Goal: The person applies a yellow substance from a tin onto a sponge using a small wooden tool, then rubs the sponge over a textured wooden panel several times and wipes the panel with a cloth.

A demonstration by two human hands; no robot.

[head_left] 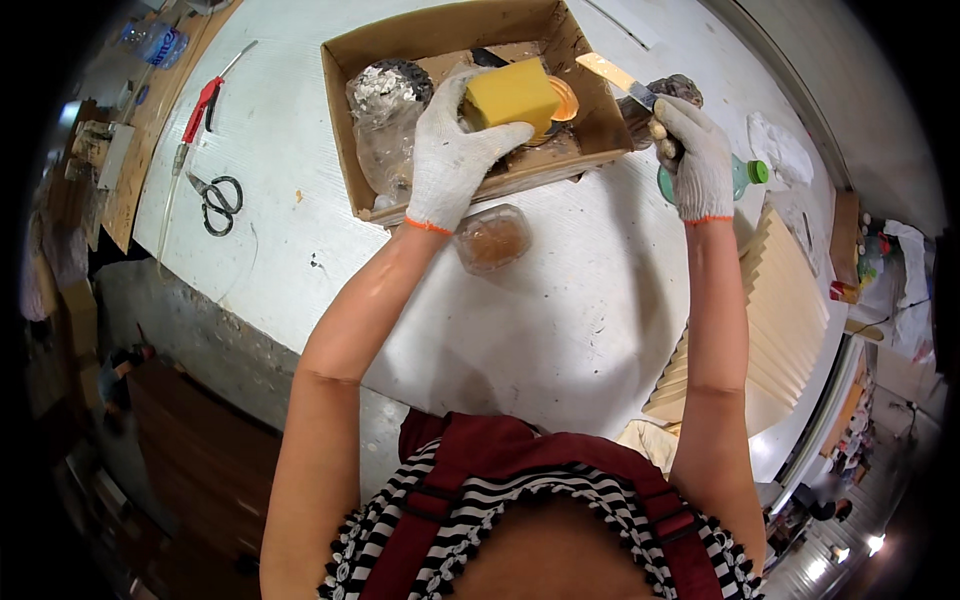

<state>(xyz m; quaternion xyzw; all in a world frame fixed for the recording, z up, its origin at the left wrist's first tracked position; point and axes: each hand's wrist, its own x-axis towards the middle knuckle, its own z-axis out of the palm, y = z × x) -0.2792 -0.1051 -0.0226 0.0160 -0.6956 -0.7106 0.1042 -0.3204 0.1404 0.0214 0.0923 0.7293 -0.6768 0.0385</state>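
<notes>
Both my hands wear white knit gloves with orange cuffs. My left hand [455,150] grips a yellow block that looks like sponge [515,95], with the thumb across its near side. It is held over an open cardboard box [490,184]. Inside the box are a clear plastic bag [385,150], a dark round thing covered in whitish flakes [388,85] and a round orange-rimmed item [563,99]. To the right of the box, my right hand [692,155] is closed on a flat tool [615,77] with a yellowish end and grey metal neck; brush or putty knife, I cannot tell.
A clear container with brown contents [494,240] stands before the box. Black-handled scissors [217,203] and a red tool on a hose [205,108] lie left. Beside my right hand are a green-capped bottle [757,172] and a dark lump [680,88]; pleated cream sheets [770,310] lie nearer.
</notes>
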